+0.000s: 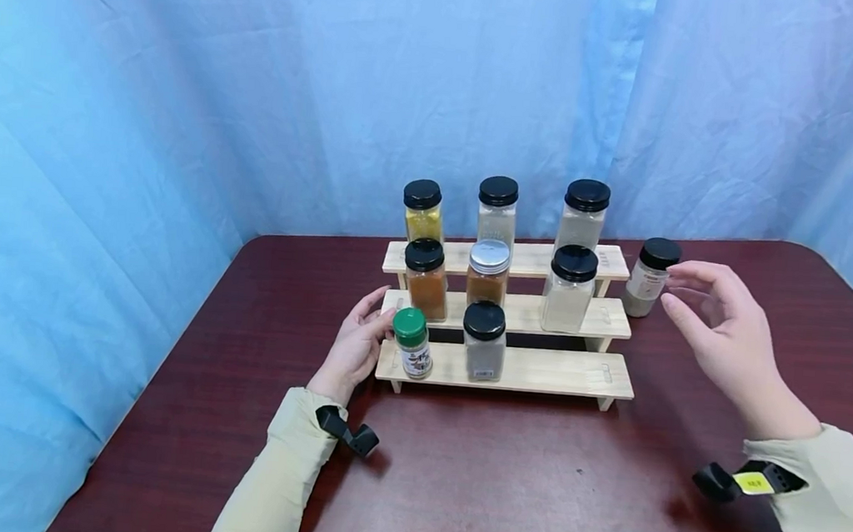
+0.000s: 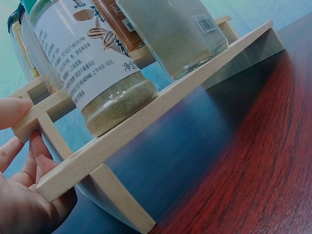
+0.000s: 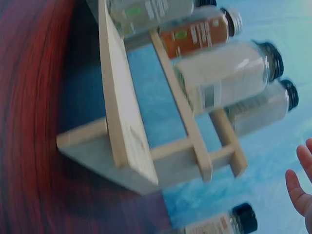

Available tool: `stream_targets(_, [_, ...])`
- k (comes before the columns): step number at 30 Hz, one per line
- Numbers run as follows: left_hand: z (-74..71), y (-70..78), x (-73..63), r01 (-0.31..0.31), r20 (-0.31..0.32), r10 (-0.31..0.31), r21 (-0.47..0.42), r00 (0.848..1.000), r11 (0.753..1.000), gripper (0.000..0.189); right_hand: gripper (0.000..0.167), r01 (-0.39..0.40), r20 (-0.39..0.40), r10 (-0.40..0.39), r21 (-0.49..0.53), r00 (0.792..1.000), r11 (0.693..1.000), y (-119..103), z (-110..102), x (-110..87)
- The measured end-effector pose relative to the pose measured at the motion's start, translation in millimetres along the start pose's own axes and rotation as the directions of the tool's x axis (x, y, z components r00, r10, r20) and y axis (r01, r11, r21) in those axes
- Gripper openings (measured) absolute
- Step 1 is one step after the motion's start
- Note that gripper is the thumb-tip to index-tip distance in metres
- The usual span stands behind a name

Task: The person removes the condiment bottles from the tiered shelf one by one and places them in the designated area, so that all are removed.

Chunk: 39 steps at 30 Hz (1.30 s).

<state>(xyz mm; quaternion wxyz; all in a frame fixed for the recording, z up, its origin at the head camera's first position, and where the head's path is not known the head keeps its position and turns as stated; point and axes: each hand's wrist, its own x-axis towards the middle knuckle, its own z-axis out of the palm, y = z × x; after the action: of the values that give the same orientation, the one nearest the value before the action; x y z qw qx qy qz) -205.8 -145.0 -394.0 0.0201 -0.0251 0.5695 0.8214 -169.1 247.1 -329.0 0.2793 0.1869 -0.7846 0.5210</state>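
A three-tier wooden spice rack (image 1: 546,374) stands on the table, bearing several spice jars. My left hand (image 1: 354,342) grips its left end; in the left wrist view the thumb (image 2: 14,111) lies on the middle tier with fingers beneath. Close to that hand, a green-capped spice jar (image 1: 415,359) stands on the lowest tier, beside a black-lidded jar (image 1: 483,354). Off the rack's right end, a labelled black-lidded jar (image 1: 647,282) stands on the table. My right hand (image 1: 730,332) is just right of it, thumb and fingers spread and holding nothing.
The middle tier holds an orange-brown spice jar (image 1: 426,287), a silver-lidded jar (image 1: 487,283) and a pale powder jar (image 1: 568,298). Three black-lidded jars, one with yellow contents (image 1: 423,220), line the top tier. Blue curtains (image 1: 410,89) hang behind the dark red table (image 1: 500,480).
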Motion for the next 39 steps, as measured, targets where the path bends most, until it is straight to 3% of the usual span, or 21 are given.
stream_targets(7, [0.3, -0.2, -0.2, 0.006, -0.003, -0.006, -0.009, 1.0, 1.0, 0.053, 0.037, 0.139, 0.058, -0.143, 0.072, 0.988, 0.988, -17, 11, -4.8])
stream_targets(13, [-0.3, 0.2, 1.4, -0.008, 0.017, 0.009, -0.017, 1.0, 1.0, 0.053, 0.035, 0.182, 0.142, -0.193, 0.085, 0.971, 0.98, -30, 22, -7.3])
stream_targets(20, [-1.1, -0.4, 2.1, 0.007, 0.007, -0.007, -0.013, 1.0, 1.0, 0.052, 0.034, 0.241, 0.188, -0.267, 0.153, 0.945, 0.958, -36, 40, -9.6])
stream_targets(28, [-0.4, -0.1, 2.5, -0.001, 0.007, 0.001, -0.013, 1.0, 1.0, 0.052, 0.034, 0.307, 0.219, -0.318, 0.086, 0.922, 0.948, -41, 59, -7.5])
stream_targets(34, [-0.1, 0.8, 1.7, 0.005, 0.002, -0.005, -0.017, 1.0, 1.0, 0.053, 0.04, 0.302, 0.27, -0.309, 0.07, 0.912, 0.951, -42, 71, -8.7])
stream_targets(39, [-0.4, 0.2, 1.1, 0.004, 0.008, -0.004, -0.011, 1.0, 1.0, 0.053, 0.052, 0.235, 0.372, -0.244, 0.07, 0.896, 0.97, -43, 78, -9.3])
